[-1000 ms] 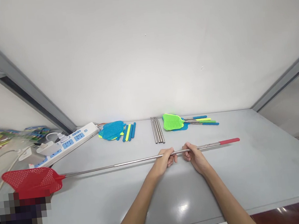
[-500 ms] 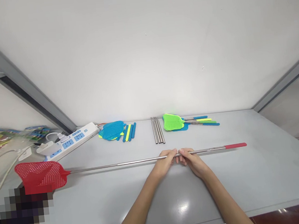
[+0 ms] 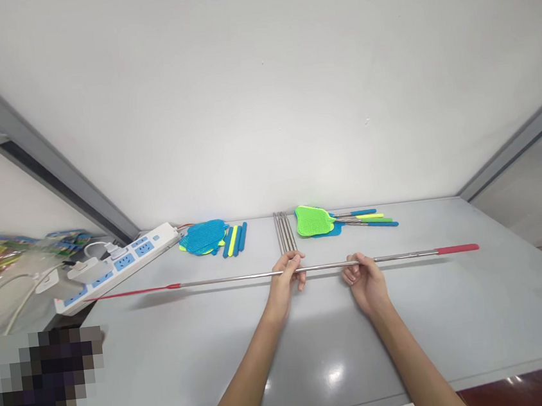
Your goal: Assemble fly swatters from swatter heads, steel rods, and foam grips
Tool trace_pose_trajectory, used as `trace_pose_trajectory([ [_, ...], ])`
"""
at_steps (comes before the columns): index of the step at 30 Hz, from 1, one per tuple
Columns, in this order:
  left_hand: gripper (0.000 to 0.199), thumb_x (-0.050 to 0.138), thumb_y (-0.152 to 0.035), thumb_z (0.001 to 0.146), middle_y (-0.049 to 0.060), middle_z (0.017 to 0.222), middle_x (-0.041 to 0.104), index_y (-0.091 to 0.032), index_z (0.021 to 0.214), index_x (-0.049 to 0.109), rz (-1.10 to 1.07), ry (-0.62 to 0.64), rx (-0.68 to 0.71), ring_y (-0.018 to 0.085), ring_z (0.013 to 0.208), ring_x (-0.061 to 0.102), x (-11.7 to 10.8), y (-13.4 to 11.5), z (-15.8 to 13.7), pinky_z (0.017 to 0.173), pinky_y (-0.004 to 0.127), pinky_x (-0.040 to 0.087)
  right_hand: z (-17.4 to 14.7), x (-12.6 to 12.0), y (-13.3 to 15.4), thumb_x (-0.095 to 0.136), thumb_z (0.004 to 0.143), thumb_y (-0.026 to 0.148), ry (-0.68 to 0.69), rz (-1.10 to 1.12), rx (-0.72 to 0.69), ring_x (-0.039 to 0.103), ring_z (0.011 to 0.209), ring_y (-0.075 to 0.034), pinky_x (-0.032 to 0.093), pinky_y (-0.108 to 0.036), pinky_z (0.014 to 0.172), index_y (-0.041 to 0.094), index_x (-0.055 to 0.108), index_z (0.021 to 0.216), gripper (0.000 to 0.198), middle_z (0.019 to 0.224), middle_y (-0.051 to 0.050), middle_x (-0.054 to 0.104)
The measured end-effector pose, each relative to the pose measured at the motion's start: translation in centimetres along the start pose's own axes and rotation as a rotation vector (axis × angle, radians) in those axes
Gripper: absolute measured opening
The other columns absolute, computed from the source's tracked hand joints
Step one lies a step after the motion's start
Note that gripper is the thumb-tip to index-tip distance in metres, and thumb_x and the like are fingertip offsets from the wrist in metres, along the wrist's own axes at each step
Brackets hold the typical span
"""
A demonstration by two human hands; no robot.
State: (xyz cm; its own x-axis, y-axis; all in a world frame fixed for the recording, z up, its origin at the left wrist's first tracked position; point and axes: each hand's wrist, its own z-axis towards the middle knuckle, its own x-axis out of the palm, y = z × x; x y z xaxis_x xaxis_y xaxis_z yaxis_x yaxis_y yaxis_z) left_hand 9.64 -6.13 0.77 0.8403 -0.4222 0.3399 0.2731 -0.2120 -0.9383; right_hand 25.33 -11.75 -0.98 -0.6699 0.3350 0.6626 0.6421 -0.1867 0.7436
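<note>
A red telescopic fly swatter [image 3: 326,266] stretches across in front of me, its steel rod drawn out long. Its head is at the left, turned edge-on, and its red grip is at the right. My left hand [image 3: 286,279] pinches the rod near its middle. Further right, my right hand [image 3: 366,277] is closed on the same rod, fingers curled. Just behind my left hand lie several loose steel rods [image 3: 284,232], their near ends partly covered by my fingers.
At the back right lies a pile of swatters with a green head [image 3: 314,220] on top. Blue swatter heads [image 3: 203,237] and blue and yellow handle sleeves [image 3: 235,240] lie back left. A power strip [image 3: 134,261] with plugged-in adapters sits at the left.
My hands have moved apart along the rod. The swatter has shifted right and turned, so its head, seen broadside before, now shows edge-on.
</note>
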Motion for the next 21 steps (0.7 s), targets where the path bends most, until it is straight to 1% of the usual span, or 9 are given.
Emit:
trace_pose_trajectory([
  [2,0.022,0.045,-0.035,0.075,-0.003,0.051,0.049,-0.018,0.088,0.049,-0.071,-0.038,0.034,0.008,0.044,0.041,0.0,-0.3,-0.1,0.046,0.02,0.033,0.1,-0.3,0.2,0.049,0.074,0.028,-0.033,0.012,-0.068,0.028,0.042,-0.008,0.024,-0.024,0.041,0.018,0.041,0.049,0.028,0.05,0.004,0.03],
  [5,0.023,0.042,-0.035,0.074,-0.001,0.056,0.055,-0.017,0.086,0.05,-0.139,-0.105,0.093,0.01,0.045,0.046,0.0,-0.4,-0.2,0.048,0.023,0.036,0.1,-0.5,0.2,0.046,0.075,0.03,-0.07,-0.057,-0.149,0.029,0.042,-0.008,0.026,-0.025,0.04,0.019,0.04,0.05,0.029,0.051,0.004,0.029],
  [8,0.022,0.039,-0.036,0.076,0.0,0.057,0.056,-0.016,0.078,0.05,-0.093,-0.211,0.171,0.009,0.044,0.046,0.1,-0.2,-0.1,0.05,0.023,0.037,0.1,-0.6,0.2,0.045,0.076,0.033,-0.078,-0.091,-0.179,0.029,0.042,-0.009,0.027,-0.024,0.04,0.02,0.041,0.052,0.028,0.052,0.004,0.03],
  [11,0.024,0.039,-0.035,0.079,-0.001,0.054,0.055,-0.015,0.073,0.05,-0.02,-0.281,0.188,0.008,0.043,0.045,0.1,-0.1,-0.1,0.049,0.022,0.036,0.1,-0.6,0.2,0.047,0.075,0.034,-0.078,-0.055,-0.173,0.031,0.041,-0.008,0.027,-0.024,0.04,0.019,0.043,0.053,0.027,0.052,0.004,0.032],
  [13,0.025,0.04,-0.036,0.079,-0.001,0.054,0.054,-0.015,0.073,0.051,-0.013,-0.274,0.169,0.008,0.044,0.045,0.2,-0.1,-0.1,0.049,0.022,0.036,0.1,-0.5,0.1,0.048,0.075,0.035,-0.077,-0.04,-0.152,0.033,0.042,-0.008,0.027,-0.024,0.04,0.019,0.044,0.056,0.026,0.052,0.004,0.033],
  [15,0.026,0.043,-0.037,0.078,0.0,0.053,0.053,-0.013,0.073,0.053,-0.004,-0.253,0.144,0.008,0.044,0.044,0.3,-0.1,-0.1,0.049,0.022,0.036,0.1,-0.3,0.0,0.049,0.075,0.035,-0.082,-0.075,-0.138,0.034,0.042,-0.007,0.026,-0.023,0.039,0.02,0.046,0.06,0.022,0.053,0.004,0.034],
  [18,0.029,0.046,-0.038,0.077,0.0,0.052,0.052,-0.012,0.071,0.055,0.039,-0.23,0.113,0.008,0.044,0.043,0.5,0.0,-0.1,0.049,0.022,0.035,-0.1,0.1,-0.5,0.052,0.073,0.034,-0.071,-0.208,-0.136,0.035,0.042,-0.007,0.024,-0.022,0.038,0.021,0.05,0.07,0.014,0.055,0.004,0.037],
  [21,0.031,0.046,-0.04,0.076,-0.001,0.051,0.051,-0.012,0.067,0.056,0.09,-0.197,0.117,0.008,0.044,0.042,0.7,0.2,-0.1,0.05,0.022,0.034,-0.3,0.4,-1.1,0.054,0.072,0.035,-0.009,-0.37,-0.143,0.035,0.043,-0.008,0.024,-0.023,0.04,0.021,0.054,0.079,0.015,0.056,0.004,0.04],
])
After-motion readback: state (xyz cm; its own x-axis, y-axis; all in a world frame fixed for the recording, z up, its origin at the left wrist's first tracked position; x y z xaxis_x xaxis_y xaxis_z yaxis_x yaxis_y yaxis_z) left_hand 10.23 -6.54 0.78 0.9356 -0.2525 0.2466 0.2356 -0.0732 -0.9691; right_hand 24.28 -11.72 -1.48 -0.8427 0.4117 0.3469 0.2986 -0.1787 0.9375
